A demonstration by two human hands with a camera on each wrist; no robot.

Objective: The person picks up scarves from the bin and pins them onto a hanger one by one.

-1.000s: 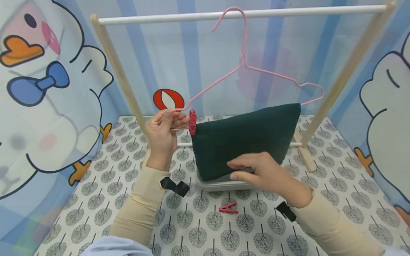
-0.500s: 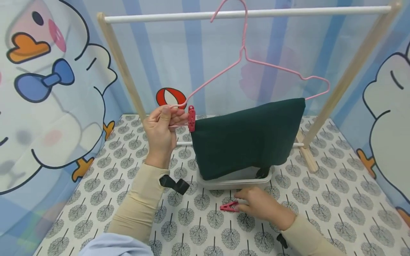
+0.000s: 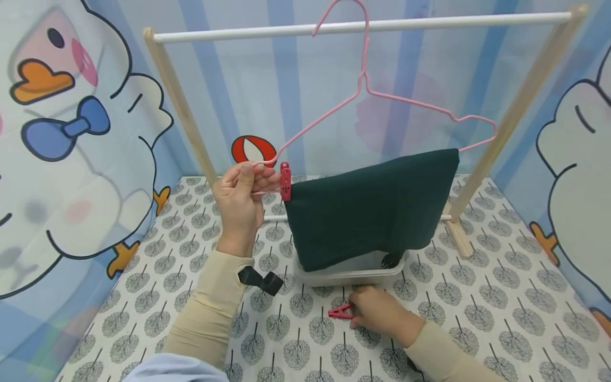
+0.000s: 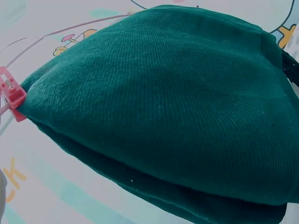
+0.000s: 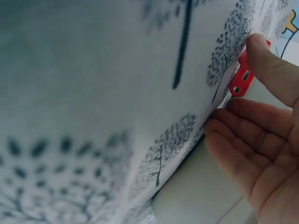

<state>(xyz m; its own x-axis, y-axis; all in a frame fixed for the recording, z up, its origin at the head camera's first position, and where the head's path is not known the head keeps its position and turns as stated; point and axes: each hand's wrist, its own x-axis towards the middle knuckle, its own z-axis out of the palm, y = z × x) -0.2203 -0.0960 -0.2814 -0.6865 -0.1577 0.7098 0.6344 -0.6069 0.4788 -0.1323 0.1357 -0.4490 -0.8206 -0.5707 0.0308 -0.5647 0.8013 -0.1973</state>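
My left hand pinches the left end of a pink wire clothes hanger between thumb and fingers. A dark green ribbed cloth hangs folded over the hanger's bottom bar, its fold sloping up to the right. At the cloth's left top corner sits one red clothespin, clipped over cloth and bar; it also shows pink in the left wrist view. Low on the table my right hand pinches the legs of a second red clothespin, with the thumb against it in the right wrist view.
Behind the hanger stands a rack with a white top rail and wooden posts. Under the cloth is a whitish plastic tub with something dark inside. A tree-print cloth covers the table. Cartoon-printed sheets form the back and sides.
My right hand has come down from in front of the green cloth to the clothespin on the table and closed on its legs. My left hand still holds the hanger in nearly the same place.
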